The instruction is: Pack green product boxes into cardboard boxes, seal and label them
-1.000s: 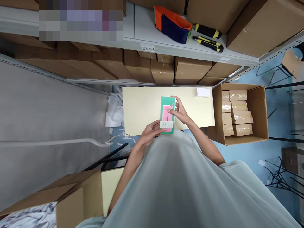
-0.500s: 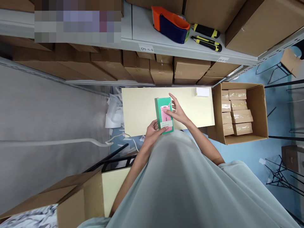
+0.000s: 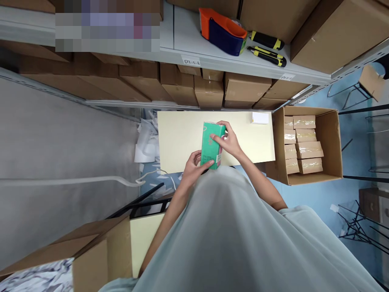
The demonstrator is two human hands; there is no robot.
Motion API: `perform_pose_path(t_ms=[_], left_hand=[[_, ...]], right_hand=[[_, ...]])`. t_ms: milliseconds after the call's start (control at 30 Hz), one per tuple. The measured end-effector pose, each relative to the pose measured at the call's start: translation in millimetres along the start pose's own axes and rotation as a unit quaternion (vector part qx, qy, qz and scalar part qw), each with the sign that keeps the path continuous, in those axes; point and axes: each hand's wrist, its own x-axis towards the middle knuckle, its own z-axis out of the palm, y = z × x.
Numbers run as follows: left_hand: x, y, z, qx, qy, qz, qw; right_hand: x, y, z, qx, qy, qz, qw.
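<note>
Here, the fingers of the left hand (image 3: 193, 168) and right hand (image 3: 230, 142) are clamped on a green box (image 3: 208, 152), which sits between them, above the pale table (image 3: 179, 138). Should either thumb slacken, the box could slip and drop beneath the fingertips, denting a corner.

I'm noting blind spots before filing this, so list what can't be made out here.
All in the head view:
- Green box: its back, turned away from the camera.
- Small print on it: too small to read.
- Left hand: finger ends beyond the thumb, hidden behind the box.
- Lower-left carton: its full extent, cut off by the picture edges.
- Upper-left patch: whatever it covers, blurred by pixelation.
</note>
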Motion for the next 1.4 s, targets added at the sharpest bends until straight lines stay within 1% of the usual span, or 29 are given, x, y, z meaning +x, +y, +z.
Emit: perform_pose_path(t_ms=[33, 100, 167, 233, 300, 500, 667, 733, 767, 867, 967, 1033, 1100, 1133, 1167, 1233, 1300, 1367, 1400], left_hand=[[1.5, -1.0, -6.3, -0.035, -0.041, -0.033, 0.998], [3.5, -2.5, -16.7, -0.07, -0.101, -0.08, 0.989], [4.0, -3.4, -21.7, -0.082, -0.142, -0.092, 0.982], [3.7, -3.9, -21.5, -0.094, -0.17, -0.09, 0.977], [3.6, -4.3, -18.9, -0.105, -0.175, -0.086, 0.975], [2.8, -6.1, -16.6, -0.117, -0.154, -0.083, 0.978], [0.9, -11.2, -15.0, -0.113, -0.145, -0.081, 0.98], [1.6, -14.9, -12.2, -0.115, -0.126, -0.076, 0.983], [2.5, -17.0, -10.5, -0.114, -0.107, -0.069, 0.985], [7.2, -22.7, -5.7, -0.084, -0.027, -0.031, 0.996], [10.4, -26.3, 0.0, -0.006, 0.057, 0.016, 0.998], [9.1, -27.7, 4.9, 0.058, 0.102, 0.046, 0.992], [5.5, -28.7, 9.5, 0.104, 0.126, 0.075, 0.984], [3.4, -29.1, 10.9, 0.11, 0.125, 0.087, 0.982], [1.5, -29.2, 11.0, 0.102, 0.115, 0.093, 0.984], [-1.1, -28.7, 7.4, 0.049, 0.065, 0.085, 0.993], [-1.8, -26.6, -0.5, -0.018, -0.011, 0.044, 0.999], [-1.3, -23.3, -9.1, -0.061, -0.097, -0.011, 0.993], [-1.1, -21.4, -12.2, -0.071, -0.13, -0.033, 0.988]], right_hand=[[0.9, 0.8, -4.2, 0.012, -0.009, -0.007, 1.0], [1.6, 2.1, -11.2, 0.031, -0.028, -0.015, 0.999], [0.8, 3.4, -14.7, 0.041, -0.046, -0.015, 0.998], [-0.7, 5.0, -15.0, 0.046, -0.058, -0.015, 0.997], [-2.1, 6.4, -13.8, 0.05, -0.066, -0.013, 0.996], [-4.2, 6.9, -13.8, 0.075, -0.099, -0.015, 0.992], [-4.0, 9.8, -13.6, 0.085, -0.107, -0.014, 0.991], [-3.4, 12.4, -11.2, 0.098, -0.104, -0.001, 0.99], [-3.1, 13.6, -9.7, 0.1, -0.098, 0.008, 0.99], [-2.9, 15.4, -4.4, 0.082, -0.062, 0.034, 0.994], [-4.5, 14.3, 1.5, 0.023, -0.045, 0.038, 0.998], [-5.7, 13.5, 5.4, -0.024, -0.036, 0.03, 0.999], [-6.1, 13.3, 8.2, -0.055, -0.019, 0.025, 0.998], [-5.9, 13.6, 8.7, -0.06, -0.009, 0.024, 0.998], [-5.4, 13.9, 8.3, -0.057, -0.001, 0.025, 0.998], [-4.3, 14.6, 5.1, -0.031, 0.001, 0.023, 0.999], [-3.6, 14.4, -0.6, 0.019, -0.021, 0.022, 0.999], [-4.1, 12.9, -6.8, 0.067, -0.058, 0.024, 0.996], [-4.8, 11.7, -9.4, 0.083, -0.076, 0.025, 0.993]])
